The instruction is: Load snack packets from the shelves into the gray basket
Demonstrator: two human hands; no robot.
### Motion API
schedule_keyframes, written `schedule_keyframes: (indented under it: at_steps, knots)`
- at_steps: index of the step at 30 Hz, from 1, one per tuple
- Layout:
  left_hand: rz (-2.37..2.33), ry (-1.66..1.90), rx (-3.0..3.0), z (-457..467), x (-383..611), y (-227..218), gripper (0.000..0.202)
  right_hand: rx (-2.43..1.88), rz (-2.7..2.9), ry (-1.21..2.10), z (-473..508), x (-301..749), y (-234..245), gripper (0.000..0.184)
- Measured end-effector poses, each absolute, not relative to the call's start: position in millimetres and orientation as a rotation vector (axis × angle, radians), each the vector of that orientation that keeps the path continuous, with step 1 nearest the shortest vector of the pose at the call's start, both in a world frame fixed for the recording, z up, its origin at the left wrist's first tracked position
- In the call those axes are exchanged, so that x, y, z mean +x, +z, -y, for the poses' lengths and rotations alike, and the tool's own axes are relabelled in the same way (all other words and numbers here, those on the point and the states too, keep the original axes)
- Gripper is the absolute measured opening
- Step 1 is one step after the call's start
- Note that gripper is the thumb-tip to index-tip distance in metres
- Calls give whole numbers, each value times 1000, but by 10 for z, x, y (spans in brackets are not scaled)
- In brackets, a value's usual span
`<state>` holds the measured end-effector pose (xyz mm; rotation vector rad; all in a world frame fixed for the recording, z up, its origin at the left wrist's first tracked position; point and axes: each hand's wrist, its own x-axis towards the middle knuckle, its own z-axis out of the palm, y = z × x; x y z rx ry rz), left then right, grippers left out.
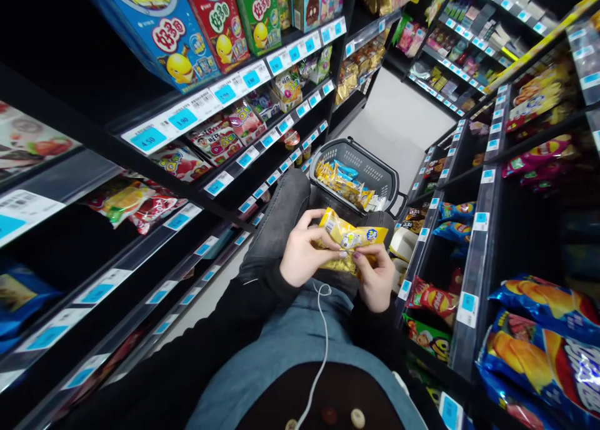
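Both hands [304, 255] [375, 280] pinch yellow snack packet [349, 239] | long axis crosswise, level

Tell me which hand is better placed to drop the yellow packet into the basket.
Probably left: the left hand wraps the yellow packet mid-body and sits nearer the basket; the right hand only pinches its lower edge.

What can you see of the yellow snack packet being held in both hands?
The yellow packet is a glossy, crinkled wrapper that looks like plastic, with a small blue-and-white badge near its right end. It is held roughly level in mid-air. The left hand grips its left part, thumb on top, and the right hand pinches its lower right edge.
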<state>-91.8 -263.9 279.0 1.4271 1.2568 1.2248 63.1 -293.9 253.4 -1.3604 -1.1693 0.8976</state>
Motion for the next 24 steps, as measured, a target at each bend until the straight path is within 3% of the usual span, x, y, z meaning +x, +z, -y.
schedule_keyframes:
  at_steps: [6, 14, 20, 24]
  knots:
    - [-1180, 1299, 1555, 2669, -956, 2786, 15, -1215, 1052, 1114, 2895, 622, 2439, 16]
    - [-1479, 1399, 1675, 2741, -912, 2758, 17, -1331, 1227, 689, 2957, 509, 2573, 9]
    - [-1306, 1417, 1758, 2766, -945, 2683, 17, -1295, 1003, 930, 2899, 520, 2436, 23]
    - [-1353, 1328, 1517, 2705, -961, 2706, 28, -1308, 954, 1011, 2891, 517, 2437, 34]
